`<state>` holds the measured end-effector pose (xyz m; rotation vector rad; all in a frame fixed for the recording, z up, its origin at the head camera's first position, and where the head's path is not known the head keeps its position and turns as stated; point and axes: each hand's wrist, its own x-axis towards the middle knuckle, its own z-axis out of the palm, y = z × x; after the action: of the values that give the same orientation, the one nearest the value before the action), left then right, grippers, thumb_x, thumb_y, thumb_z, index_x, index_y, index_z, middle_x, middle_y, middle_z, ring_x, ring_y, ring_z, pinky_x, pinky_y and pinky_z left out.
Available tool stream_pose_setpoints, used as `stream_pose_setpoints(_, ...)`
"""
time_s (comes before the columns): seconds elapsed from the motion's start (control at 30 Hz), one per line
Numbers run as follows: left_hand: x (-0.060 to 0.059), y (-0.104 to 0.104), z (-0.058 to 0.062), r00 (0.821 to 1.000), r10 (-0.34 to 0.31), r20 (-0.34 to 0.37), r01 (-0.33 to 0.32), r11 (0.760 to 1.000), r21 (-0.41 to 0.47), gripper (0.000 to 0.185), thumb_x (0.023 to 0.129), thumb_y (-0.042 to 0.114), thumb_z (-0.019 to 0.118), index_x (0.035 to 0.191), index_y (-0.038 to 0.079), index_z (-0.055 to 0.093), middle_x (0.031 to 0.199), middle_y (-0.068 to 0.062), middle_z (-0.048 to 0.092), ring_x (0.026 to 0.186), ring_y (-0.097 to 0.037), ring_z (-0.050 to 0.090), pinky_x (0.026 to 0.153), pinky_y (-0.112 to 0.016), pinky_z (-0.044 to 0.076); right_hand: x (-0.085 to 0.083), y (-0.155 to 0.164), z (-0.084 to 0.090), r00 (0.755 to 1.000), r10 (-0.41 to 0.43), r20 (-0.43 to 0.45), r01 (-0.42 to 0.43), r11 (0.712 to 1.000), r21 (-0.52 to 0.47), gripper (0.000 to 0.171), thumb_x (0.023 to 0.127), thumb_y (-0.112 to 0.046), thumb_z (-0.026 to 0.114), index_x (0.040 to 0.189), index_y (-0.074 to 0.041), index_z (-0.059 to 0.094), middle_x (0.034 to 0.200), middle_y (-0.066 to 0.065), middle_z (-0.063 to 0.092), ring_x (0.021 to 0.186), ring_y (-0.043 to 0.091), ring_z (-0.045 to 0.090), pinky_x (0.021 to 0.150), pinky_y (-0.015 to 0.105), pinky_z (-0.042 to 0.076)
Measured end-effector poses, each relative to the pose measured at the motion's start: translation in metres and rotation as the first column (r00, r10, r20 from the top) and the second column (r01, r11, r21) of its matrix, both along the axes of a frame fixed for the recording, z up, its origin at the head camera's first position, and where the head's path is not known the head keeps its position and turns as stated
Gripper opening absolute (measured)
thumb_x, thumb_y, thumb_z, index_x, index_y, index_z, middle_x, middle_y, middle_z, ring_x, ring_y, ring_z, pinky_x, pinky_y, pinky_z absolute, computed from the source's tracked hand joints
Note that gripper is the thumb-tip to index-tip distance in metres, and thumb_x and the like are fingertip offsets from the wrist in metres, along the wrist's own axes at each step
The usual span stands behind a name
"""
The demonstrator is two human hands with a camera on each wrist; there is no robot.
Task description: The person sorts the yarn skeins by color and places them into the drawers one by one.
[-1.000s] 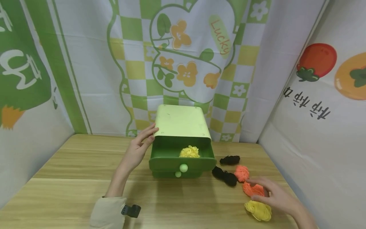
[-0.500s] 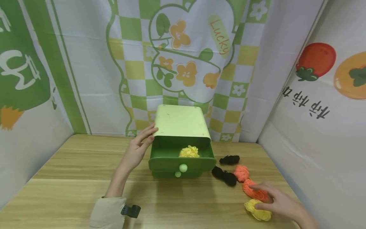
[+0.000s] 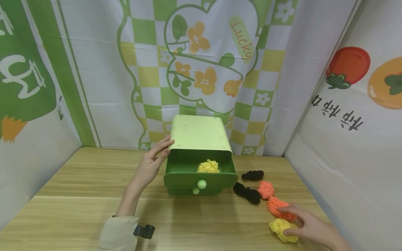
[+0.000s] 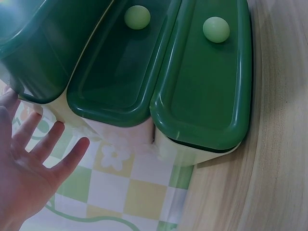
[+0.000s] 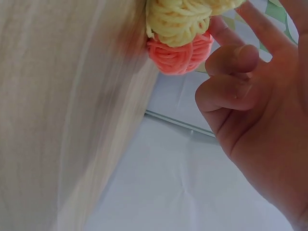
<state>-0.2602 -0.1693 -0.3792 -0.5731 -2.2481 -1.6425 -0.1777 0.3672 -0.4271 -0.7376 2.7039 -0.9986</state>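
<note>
My left hand (image 3: pixel 150 165) rests its extended fingertips against the left side of a small cabinet (image 3: pixel 199 132) with a pale green shell and dark green drawers. The top drawer (image 3: pixel 185 179) is pulled out, and a yellow yarn bundle (image 3: pixel 208 166) lies inside it. In the left wrist view, that hand (image 4: pixel 33 168) has its fingers spread beside the drawers. Over at the right, my right hand (image 3: pixel 309 226) hovers at another yellow yarn bundle (image 3: pixel 279 228), thumb overlapping it and fingers spread above. The right wrist view shows this hand (image 5: pixel 269 101) with two fingers bent, close to the yellow yarn (image 5: pixel 178 21).
Beyond the right hand lie an orange yarn bundle (image 3: pixel 276 205) and an orange ball (image 3: pixel 266 190). Two black yarn bundles, one nearer (image 3: pixel 246 193) and one farther (image 3: pixel 252 175), lie right of the cabinet. A printed curtain (image 3: pixel 150 69) hangs behind the wooden table (image 3: pixel 78 209).
My right hand has moved toward me and slightly right, from over the orange bundle to the yellow one. The left hand and the drawer have stayed in place.
</note>
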Motion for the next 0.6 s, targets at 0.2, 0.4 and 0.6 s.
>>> stream_pose_setpoints(0.2,0.0008,-0.0001,0.0003,1.000,0.006,0.003,-0.006,1.000,-0.002,0.037,0.106,0.031,0.047,0.143,0.032,0.053,0.160,0.016,0.032,0.149,-0.022,0.028,0.107,-0.064,0.035,0.0018,0.0017,-0.0053,0.994,0.037,0.099,-0.028,0.995,-0.094,0.059,0.089,-0.017,0.074,0.140,-0.001,0.049,0.136,0.035,0.047,0.072,-0.006,0.043,0.058,0.023,0.043)
stream_pose_setpoints(0.4,0.0012,-0.0004,0.0007,1.000,-0.001,0.002,0.001,1.000,0.004,0.037,0.106,0.030,0.047,0.143,0.032,0.053,0.160,0.016,0.031,0.150,-0.022,0.027,0.108,-0.065,0.034,0.0018,0.0035,-0.0088,0.998,0.048,0.038,-0.049,0.999,0.015,0.060,0.087,-0.027,0.077,0.140,-0.010,0.054,0.135,0.023,0.053,0.116,-0.010,0.046,0.082,0.018,0.048)
stream_pose_setpoints(0.6,0.0023,0.0001,0.0017,1.000,0.000,0.013,0.000,1.000,-0.001,0.037,0.106,0.033,0.046,0.143,0.033,0.052,0.161,0.015,0.030,0.150,-0.022,0.027,0.108,-0.064,0.035,0.0027,0.0057,-0.0075,0.995,0.032,0.091,-0.039,0.996,0.077,0.062,0.087,-0.034,0.076,0.142,-0.016,0.054,0.139,0.021,0.053,0.119,-0.019,0.035,0.086,0.017,0.045)
